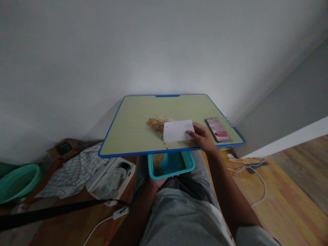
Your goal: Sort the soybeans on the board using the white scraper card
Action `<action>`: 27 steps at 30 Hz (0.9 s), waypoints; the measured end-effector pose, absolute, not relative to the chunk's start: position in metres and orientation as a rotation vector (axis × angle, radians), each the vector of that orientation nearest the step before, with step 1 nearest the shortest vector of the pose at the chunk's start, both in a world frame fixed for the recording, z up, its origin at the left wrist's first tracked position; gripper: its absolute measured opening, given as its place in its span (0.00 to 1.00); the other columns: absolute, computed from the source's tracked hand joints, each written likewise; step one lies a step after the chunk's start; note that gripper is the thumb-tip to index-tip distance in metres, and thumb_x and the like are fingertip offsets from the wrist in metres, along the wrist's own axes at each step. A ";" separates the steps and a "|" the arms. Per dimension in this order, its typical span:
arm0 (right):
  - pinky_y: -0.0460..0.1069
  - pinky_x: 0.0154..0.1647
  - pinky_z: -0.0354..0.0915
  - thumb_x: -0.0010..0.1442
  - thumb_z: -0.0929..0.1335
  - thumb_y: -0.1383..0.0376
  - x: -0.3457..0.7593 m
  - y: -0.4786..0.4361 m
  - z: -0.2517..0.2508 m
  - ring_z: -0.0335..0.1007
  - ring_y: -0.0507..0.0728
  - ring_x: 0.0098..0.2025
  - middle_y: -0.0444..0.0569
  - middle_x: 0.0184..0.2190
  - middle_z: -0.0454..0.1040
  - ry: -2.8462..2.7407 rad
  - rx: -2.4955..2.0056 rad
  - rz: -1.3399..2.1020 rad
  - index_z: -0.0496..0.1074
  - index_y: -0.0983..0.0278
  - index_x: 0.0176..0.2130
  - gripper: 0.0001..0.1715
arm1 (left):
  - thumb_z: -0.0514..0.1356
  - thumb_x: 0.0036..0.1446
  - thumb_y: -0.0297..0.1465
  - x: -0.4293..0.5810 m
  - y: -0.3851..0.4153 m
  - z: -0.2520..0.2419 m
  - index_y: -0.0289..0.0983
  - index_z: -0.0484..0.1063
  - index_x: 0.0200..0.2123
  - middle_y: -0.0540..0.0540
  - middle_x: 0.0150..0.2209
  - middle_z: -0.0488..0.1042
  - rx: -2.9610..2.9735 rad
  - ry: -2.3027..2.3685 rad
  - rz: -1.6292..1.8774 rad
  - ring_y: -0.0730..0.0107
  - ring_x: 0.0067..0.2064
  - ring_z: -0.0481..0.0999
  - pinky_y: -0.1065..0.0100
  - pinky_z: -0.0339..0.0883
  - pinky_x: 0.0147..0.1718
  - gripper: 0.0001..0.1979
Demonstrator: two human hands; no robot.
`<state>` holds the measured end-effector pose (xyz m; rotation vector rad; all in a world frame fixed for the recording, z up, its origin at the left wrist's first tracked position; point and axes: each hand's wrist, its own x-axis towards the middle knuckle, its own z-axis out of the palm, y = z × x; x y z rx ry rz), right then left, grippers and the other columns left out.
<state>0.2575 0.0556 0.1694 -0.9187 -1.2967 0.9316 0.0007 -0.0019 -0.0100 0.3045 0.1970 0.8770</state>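
Observation:
A white card (176,131) is pinched by my right hand (202,135), thumb on top, low over the table. Its left edge is beside a heap of yellow beans mixed with pale grains (156,123). Some loose grains are scattered near the table's front edge. Below that edge, over my lap, is a teal plastic basin (191,167) with yellow beans at its left end (158,160). My left hand (159,182) supports the basin from beneath; its fingers are mostly hidden under it.
The folding table (133,106) has a blue rim and stands against the wall. A smartphone (217,130) lies on its right side. On the floor are a green tub (19,182), a checked cloth (74,174), an open white box (112,177) and white cables (261,177).

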 end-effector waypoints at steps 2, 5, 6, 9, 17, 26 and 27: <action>0.56 0.49 0.79 0.52 0.84 0.48 0.257 0.055 0.170 0.83 0.61 0.46 0.48 0.46 0.89 -1.308 -0.925 0.943 0.88 0.56 0.45 0.24 | 0.50 0.73 0.56 0.000 -0.002 -0.007 0.49 0.81 0.63 0.39 0.65 0.82 0.317 0.196 0.886 0.38 0.59 0.83 0.41 0.82 0.42 0.31; 0.55 0.48 0.79 0.52 0.84 0.48 0.258 0.055 0.170 0.83 0.61 0.45 0.48 0.46 0.89 -1.325 -0.939 0.971 0.87 0.57 0.45 0.25 | 0.47 0.75 0.55 0.001 -0.002 0.000 0.50 0.80 0.65 0.41 0.68 0.79 0.330 0.165 0.895 0.40 0.61 0.82 0.40 0.82 0.44 0.31; 0.55 0.47 0.79 0.52 0.84 0.48 0.258 0.055 0.169 0.83 0.61 0.45 0.48 0.46 0.89 -1.326 -0.939 0.973 0.87 0.57 0.45 0.25 | 0.46 0.75 0.54 0.002 -0.002 0.002 0.50 0.80 0.65 0.41 0.68 0.79 0.334 0.148 0.897 0.41 0.60 0.82 0.40 0.82 0.45 0.32; 0.54 0.47 0.78 0.53 0.83 0.48 0.259 0.055 0.169 0.83 0.60 0.45 0.48 0.46 0.88 -1.320 -0.932 0.970 0.87 0.57 0.46 0.25 | 0.46 0.75 0.54 0.003 -0.003 0.003 0.50 0.80 0.65 0.41 0.68 0.79 0.334 0.129 0.914 0.41 0.60 0.82 0.39 0.81 0.45 0.32; 0.54 0.45 0.78 0.55 0.83 0.47 0.260 0.054 0.170 0.83 0.60 0.43 0.49 0.45 0.88 -1.377 -0.937 1.006 0.87 0.57 0.47 0.25 | 0.45 0.75 0.55 0.005 -0.003 0.005 0.49 0.80 0.64 0.41 0.66 0.80 0.332 0.203 0.922 0.43 0.59 0.83 0.42 0.82 0.43 0.32; 0.54 0.44 0.79 0.53 0.84 0.48 0.262 0.055 0.166 0.83 0.60 0.42 0.48 0.44 0.89 -1.376 -0.914 1.043 0.87 0.56 0.47 0.26 | 0.46 0.73 0.58 0.009 -0.003 0.012 0.48 0.77 0.67 0.37 0.65 0.81 0.339 0.251 0.912 0.42 0.52 0.85 0.46 0.81 0.37 0.35; 0.54 0.44 0.78 0.53 0.84 0.49 0.262 0.055 0.166 0.83 0.60 0.42 0.48 0.44 0.89 -1.376 -0.913 1.048 0.87 0.56 0.48 0.26 | 0.46 0.73 0.58 0.009 -0.003 0.013 0.48 0.77 0.67 0.37 0.65 0.81 0.341 0.246 0.907 0.42 0.52 0.85 0.46 0.81 0.37 0.35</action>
